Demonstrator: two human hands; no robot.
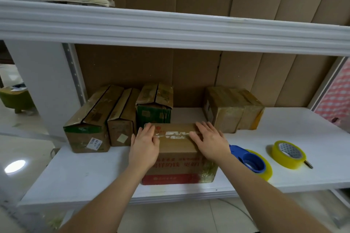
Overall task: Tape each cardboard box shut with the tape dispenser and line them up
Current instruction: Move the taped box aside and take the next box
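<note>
White shelf [94, 172] | left hand [144, 144], right hand [210, 142]: each grip released, flat fingers pressing taped box [178, 159] | tape dispenser [250, 162] beside.

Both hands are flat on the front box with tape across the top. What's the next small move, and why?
Probably slide the front box back into the gap between the green-sided box and the right-hand box. A tape strip already spans its top seam under the left hand and right hand, and the tape dispenser lies set aside.
</note>
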